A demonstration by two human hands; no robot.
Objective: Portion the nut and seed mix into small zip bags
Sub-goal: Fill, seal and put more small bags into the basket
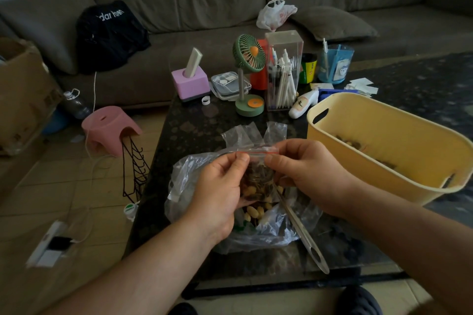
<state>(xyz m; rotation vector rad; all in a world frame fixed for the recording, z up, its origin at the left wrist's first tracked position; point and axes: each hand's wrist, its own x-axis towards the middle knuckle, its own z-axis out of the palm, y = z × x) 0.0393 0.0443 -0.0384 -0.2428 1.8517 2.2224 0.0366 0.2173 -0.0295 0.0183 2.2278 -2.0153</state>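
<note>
- Table (194, 123): dark, cluttered at 12 o'clock with a fan (249, 59) and a pen box (282, 71).
- Yellow tub (384, 146), 3 o'clock: crowds the right elbow.
- Large open bag (184, 176), centre: holds loose mix and the spoon (304, 235).
- Small zip bag (257, 174), filled, above it.
- Left hand (217, 192) and right hand (312, 174) pinch its red seal; best pressed evenly, bag upright.

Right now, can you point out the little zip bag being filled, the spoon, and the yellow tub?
small zip bag (257, 179), head view, on its filled clear front.
spoon (304, 235), head view, midway along its metal handle.
yellow tub (378, 161), head view, on its near outer wall.
</note>
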